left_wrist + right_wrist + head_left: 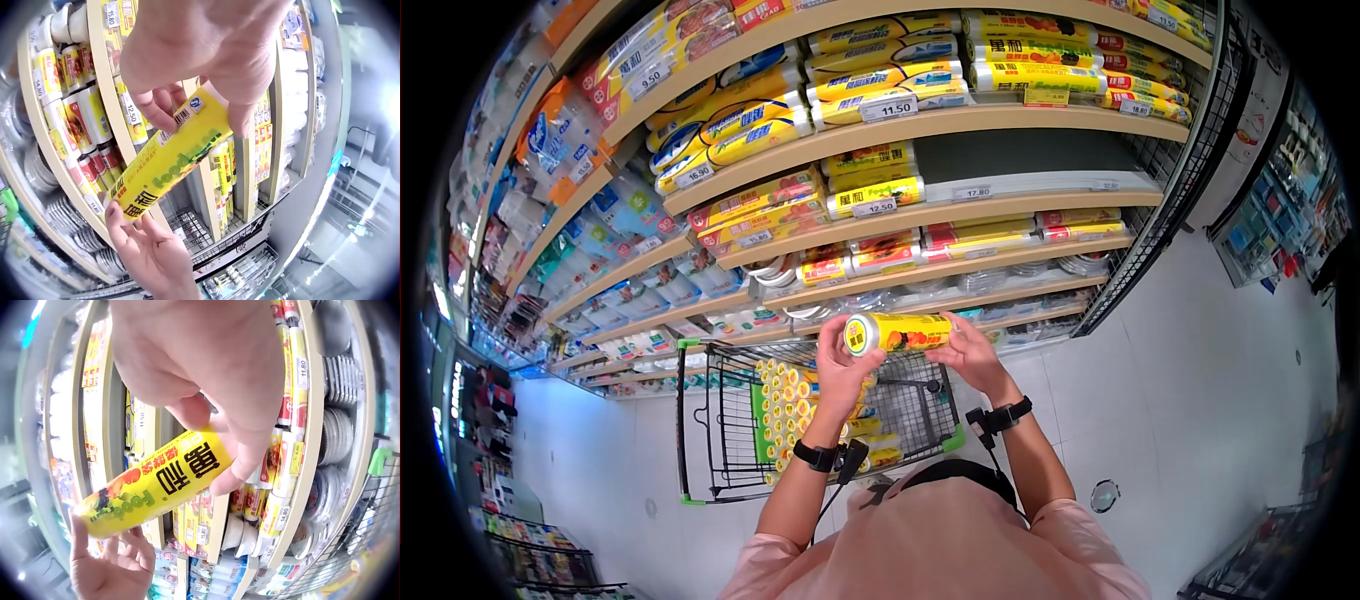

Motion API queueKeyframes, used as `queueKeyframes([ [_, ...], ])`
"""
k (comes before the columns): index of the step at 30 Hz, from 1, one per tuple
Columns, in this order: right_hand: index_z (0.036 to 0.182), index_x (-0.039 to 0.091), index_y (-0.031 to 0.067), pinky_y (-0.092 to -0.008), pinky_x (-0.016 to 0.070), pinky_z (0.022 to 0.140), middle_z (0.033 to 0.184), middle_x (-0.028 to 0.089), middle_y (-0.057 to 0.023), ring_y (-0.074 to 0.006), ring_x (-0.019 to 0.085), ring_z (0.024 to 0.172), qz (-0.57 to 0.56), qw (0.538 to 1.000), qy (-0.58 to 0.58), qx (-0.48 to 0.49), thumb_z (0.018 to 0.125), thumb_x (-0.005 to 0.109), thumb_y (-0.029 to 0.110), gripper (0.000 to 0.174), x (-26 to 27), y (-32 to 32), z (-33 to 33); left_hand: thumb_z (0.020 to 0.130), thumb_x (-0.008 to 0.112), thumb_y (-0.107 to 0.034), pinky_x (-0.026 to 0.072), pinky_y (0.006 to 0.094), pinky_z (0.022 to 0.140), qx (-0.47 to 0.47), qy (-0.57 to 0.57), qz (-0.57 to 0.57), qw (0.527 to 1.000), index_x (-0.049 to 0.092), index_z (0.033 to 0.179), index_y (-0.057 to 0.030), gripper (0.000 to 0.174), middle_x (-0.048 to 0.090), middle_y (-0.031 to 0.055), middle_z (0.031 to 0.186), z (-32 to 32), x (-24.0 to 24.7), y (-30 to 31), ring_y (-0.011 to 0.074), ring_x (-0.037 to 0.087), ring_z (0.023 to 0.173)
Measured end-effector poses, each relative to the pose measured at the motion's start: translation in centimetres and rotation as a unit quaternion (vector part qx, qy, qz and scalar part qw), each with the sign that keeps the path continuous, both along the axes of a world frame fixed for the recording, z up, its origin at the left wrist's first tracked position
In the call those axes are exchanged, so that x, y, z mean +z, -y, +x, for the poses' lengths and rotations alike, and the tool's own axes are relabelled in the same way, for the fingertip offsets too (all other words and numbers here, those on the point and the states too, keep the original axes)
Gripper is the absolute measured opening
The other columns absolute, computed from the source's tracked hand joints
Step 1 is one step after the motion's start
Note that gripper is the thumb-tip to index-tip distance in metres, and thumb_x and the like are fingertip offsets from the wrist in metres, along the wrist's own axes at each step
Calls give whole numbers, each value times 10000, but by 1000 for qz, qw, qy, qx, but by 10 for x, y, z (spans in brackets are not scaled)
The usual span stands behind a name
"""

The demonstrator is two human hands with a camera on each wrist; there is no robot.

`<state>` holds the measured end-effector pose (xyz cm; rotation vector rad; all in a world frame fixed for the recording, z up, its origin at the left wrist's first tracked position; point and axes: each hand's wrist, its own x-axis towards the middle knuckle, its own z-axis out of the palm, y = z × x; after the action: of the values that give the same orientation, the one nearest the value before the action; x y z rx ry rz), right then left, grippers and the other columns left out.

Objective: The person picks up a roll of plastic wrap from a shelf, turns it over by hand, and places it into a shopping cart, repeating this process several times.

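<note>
Yellow food-wrap roll (897,333), probably cling film, held level above shopping cart (682,420); left hand (840,365) and right hand (972,357) curled round opposite ends. Step judged: inspection. Stowing calls for free cart space.

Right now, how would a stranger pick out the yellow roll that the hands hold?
Find the long wooden store shelves, then the black wire shopping cart before them. Above the cart, the left hand and right hand grip one yellow cylindrical plastic-wrapped roll level; the other rolls lie shelved or stacked in the cart.
</note>
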<state>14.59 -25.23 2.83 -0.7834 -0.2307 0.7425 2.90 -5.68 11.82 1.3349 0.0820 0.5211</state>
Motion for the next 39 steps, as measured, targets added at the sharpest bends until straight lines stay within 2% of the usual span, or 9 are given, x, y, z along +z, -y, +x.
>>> queueKeyframes([
  [7,1369,399,18,-449,483,982,1321,529,-141,-307,559,1175,86,991,-98,-18,1068,344,301,417,-3,-18,8,663,795,118,473,324,1018,-92,25,49,994,499,1308,-27,724,516,73,1235,-1,4,21,181,533,1188],
  [13,1347,446,43,-394,492,925,1270,566,-124,-248,579,1096,82,983,-160,25,1043,403,364,444,-4,-24,11,687,766,110,434,328,1055,-73,1,186,980,501,1327,-13,705,490,78,1306,-12,21,29,191,516,1222],
  [16,1361,451,51,-356,500,834,1218,600,-126,-224,604,991,138,980,-144,22,1034,428,337,435,-5,-16,17,746,725,111,434,334,1052,-67,49,53,995,435,1382,-13,710,495,99,1341,-10,10,21,197,511,1233],
  [19,1376,448,69,-337,495,769,1178,618,-125,-203,610,886,136,985,-105,16,1025,450,296,418,9,-4,14,903,632,-2,472,342,1011,-3,51,-1,999,356,1429,-22,594,488,135,1370,-5,-3,0,207,538,1210],
  [22,1382,438,74,-339,501,751,1138,616,-119,-210,608,847,102,992,-69,7,1002,503,192,404,23,4,9,1001,500,-97,567,351,844,21,0,-139,990,377,1405,-48,425,589,146,1245,-10,1,-7,212,645,1025],
  [26,1390,419,66,-332,505,734,1156,594,-120,-211,607,841,77,997,3,6,961,563,75,452,39,9,3,1029,471,-223,577,340,817,17,-13,-214,977,442,1309,-65,323,630,128,1147,-6,-14,-19,222,675,935],
  [35,1404,369,53,-323,545,773,1146,596,-92,-177,642,928,2,983,180,-44,811,736,-36,703,58,9,-2,1017,462,-384,613,331,701,-45,-125,-320,938,500,1212,-40,397,649,157,1124,-6,-17,-13,267,707,854],
  [36,1381,414,45,-298,524,927,1222,582,-71,-158,599,1098,3,984,174,-24,773,788,-13,716,61,9,-2,1001,466,-464,613,303,624,-55,-157,-356,920,561,1147,-44,455,689,159,1010,-6,-11,-9,239,716,754],
  [39,1361,435,43,-303,517,948,1242,592,-85,-174,590,1144,4,971,238,15,760,809,11,709,75,3,-9,975,483,-538,582,260,526,-143,-234,-400,875,616,1073,-64,502,707,129,832,-3,-27,-13,178,702,646],
])
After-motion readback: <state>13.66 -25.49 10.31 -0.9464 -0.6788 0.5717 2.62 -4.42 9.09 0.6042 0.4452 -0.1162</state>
